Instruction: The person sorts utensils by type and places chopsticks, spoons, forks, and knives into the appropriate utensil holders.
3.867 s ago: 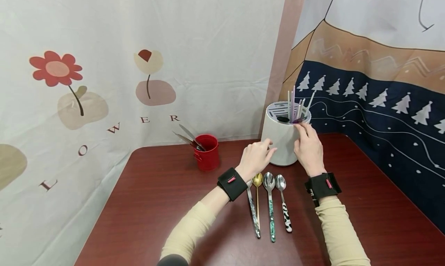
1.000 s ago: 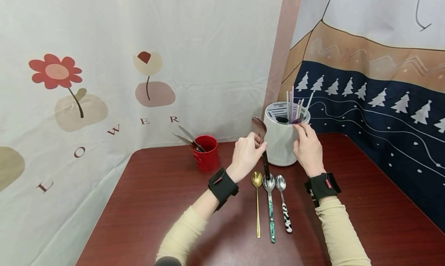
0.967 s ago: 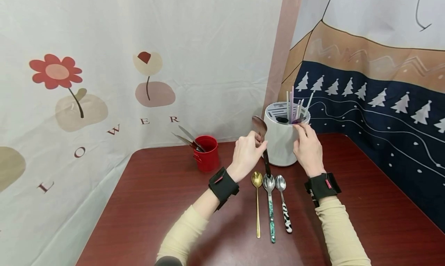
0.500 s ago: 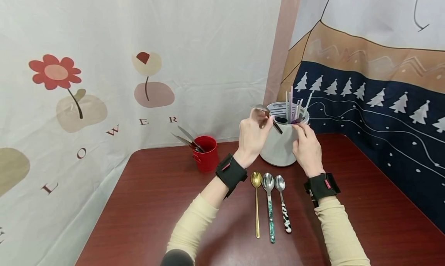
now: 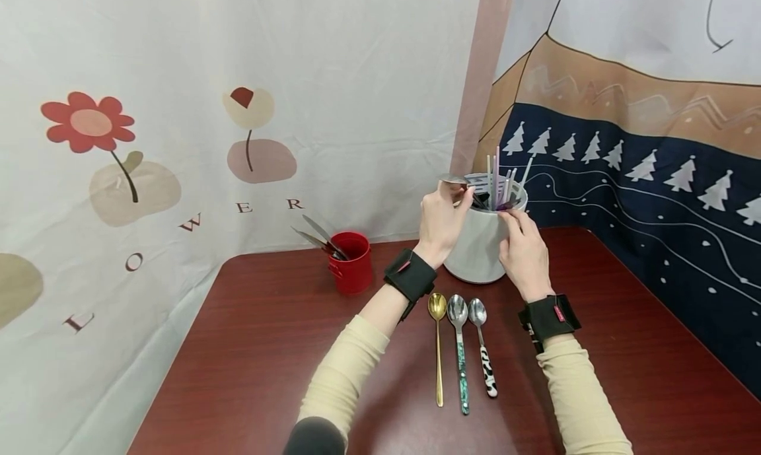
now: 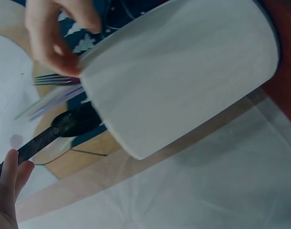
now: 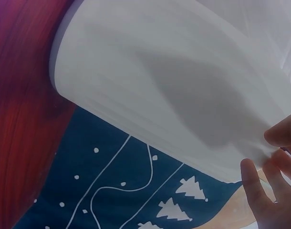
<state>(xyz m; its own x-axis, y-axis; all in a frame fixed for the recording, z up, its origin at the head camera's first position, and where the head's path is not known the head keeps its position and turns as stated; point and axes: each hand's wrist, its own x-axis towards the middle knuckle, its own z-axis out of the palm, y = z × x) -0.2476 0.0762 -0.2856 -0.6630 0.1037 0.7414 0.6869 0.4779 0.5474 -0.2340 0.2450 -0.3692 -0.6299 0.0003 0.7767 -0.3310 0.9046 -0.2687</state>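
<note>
My left hand (image 5: 440, 224) holds a metal spoon (image 5: 453, 179) above the left side of a white utensil holder (image 5: 475, 250). The spoon's bowl points left, and its dark handle (image 6: 38, 145) slants toward the slotted top. In the left wrist view, the handle's end overlaps a black oval piece (image 6: 78, 121) at the holder's mouth; whether they touch, I cannot tell. My right hand (image 5: 526, 253) grips the holder's front rim, its thumb against the wall. On the table in front lie a gold spoon (image 5: 436, 306), a teal-handled spoon (image 5: 460, 362) and a cow-patterned spoon (image 5: 487, 372).
Pale purple and whitish sticks (image 5: 496, 177) stand in the holder, and a fork (image 6: 55, 80) shows there in the left wrist view. A red bucket (image 5: 352, 270) with several knives (image 5: 321, 237) stands left on the brown table (image 5: 267, 336). Printed curtains (image 5: 357, 98) hang close behind.
The left spoon has left the table and is in my left hand. That hand has risen rightward to the holder's top, tipping the handle from hanging down to slanting over it. My right hand stays.
</note>
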